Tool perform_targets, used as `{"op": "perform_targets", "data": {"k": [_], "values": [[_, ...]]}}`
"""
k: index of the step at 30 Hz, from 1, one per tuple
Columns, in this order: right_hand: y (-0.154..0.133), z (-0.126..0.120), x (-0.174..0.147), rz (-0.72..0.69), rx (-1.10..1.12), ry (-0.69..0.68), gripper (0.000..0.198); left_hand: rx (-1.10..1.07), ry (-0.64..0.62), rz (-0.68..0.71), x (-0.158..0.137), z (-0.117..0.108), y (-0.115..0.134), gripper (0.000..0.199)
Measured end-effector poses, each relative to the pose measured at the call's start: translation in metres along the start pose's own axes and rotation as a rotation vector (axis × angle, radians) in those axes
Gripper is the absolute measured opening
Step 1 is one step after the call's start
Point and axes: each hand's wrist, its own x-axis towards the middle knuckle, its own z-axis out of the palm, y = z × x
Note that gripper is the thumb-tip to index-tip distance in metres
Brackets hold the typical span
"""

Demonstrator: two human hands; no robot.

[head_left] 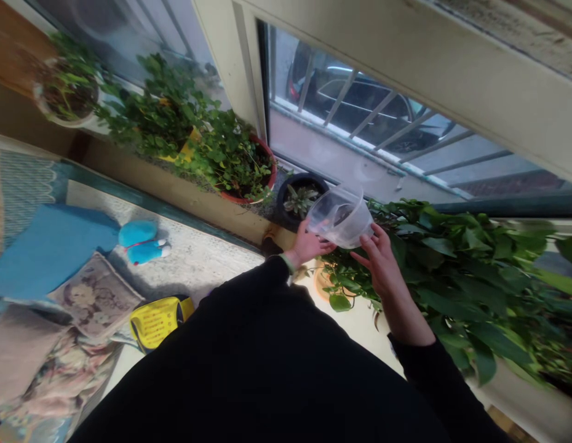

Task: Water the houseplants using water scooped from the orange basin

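Note:
A clear plastic tub (357,227) is tilted between my two hands, in front of the window. Whether it is one tub or two nested ones, I cannot tell. My left hand (309,245) supports it from the left and below, with the fingers partly under it. On the other side, the fingers and thumb of my right hand (378,255) grip its wall. Just left of the tub is a dark round pot (283,209) with a small succulent (301,200). Something dark shows through the clear plastic.
A leafy plant (452,264) spreads along the sill at right. Potted plants (235,154) line the left, below the barred window (350,117). An orange pot (323,280) stands beneath my hands. Blue slippers (141,242), cushions (99,295) and a yellow bag (157,321) lie at left.

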Motion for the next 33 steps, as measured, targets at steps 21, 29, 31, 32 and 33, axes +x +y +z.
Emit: {"op": "perform_targets", "data": {"k": [21, 29, 31, 32, 33], "values": [[0.002, -0.001, -0.012, 0.005, -0.021, 0.016, 0.100, -0.009, -0.019, -0.043, 0.003, -0.009, -0.004, 0.068], [-0.006, 0.011, -0.019, 0.010, -0.019, 0.050, 0.101, -0.017, 0.004, -0.065, 0.000, -0.010, -0.003, 0.075], [-0.007, 0.011, -0.019, 0.010, -0.023, 0.045, 0.102, -0.025, 0.003, -0.072, 0.000, -0.010, -0.002, 0.075], [-0.008, 0.011, -0.019, 0.008, -0.027, 0.041, 0.102, -0.029, 0.000, -0.073, 0.000, -0.010, -0.002, 0.074], [-0.008, 0.011, -0.019, 0.005, -0.031, 0.037, 0.102, -0.034, -0.005, -0.075, 0.000, -0.011, -0.002, 0.073]]}}
